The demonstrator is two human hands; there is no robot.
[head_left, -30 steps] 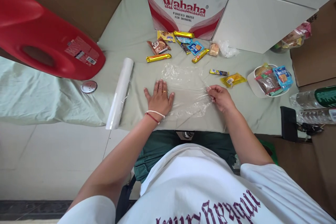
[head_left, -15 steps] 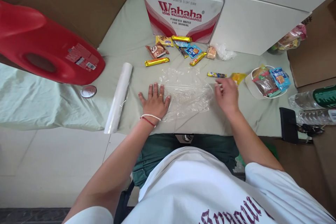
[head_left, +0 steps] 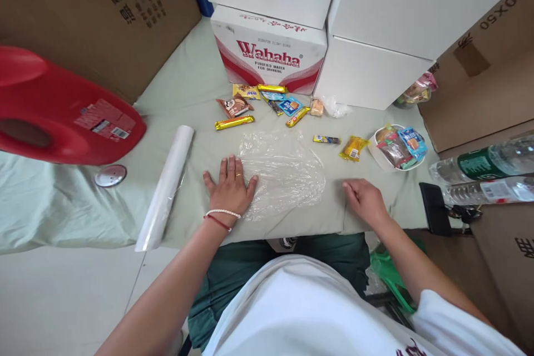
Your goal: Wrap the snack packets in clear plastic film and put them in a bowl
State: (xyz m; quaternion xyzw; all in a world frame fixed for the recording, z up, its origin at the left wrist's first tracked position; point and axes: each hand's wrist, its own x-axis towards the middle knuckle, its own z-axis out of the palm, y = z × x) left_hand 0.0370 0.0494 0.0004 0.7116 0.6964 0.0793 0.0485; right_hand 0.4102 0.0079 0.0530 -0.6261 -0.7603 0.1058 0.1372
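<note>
A clear plastic bag (head_left: 283,178) lies spread and wrinkled on the cloth. My left hand (head_left: 229,186) rests flat at its left edge, fingers apart, with the thumb side over the plastic. To the right of the bag, apart from it, my right hand (head_left: 364,201) sits low over the cloth. Its fingers are curled in, and nothing shows in them. Beyond that hand are a yellow snack packet (head_left: 354,148) and a small wrapped bar (head_left: 327,139). A white tub (head_left: 381,160) filled with snack packets stands further right.
A roll of plastic bags (head_left: 166,189) lies at left, near a round lid (head_left: 110,176) and a big red jug (head_left: 104,128). Several wrapped snacks (head_left: 234,122) lie before the Wahaha box (head_left: 271,55). Plastic bottles (head_left: 479,164) and a black phone (head_left: 434,208) are at right.
My right hand has drawn back toward me, away from the yellow packet and the bag's right edge. The bag lies flatter. My left hand stays flat, and the view has tilted up.
</note>
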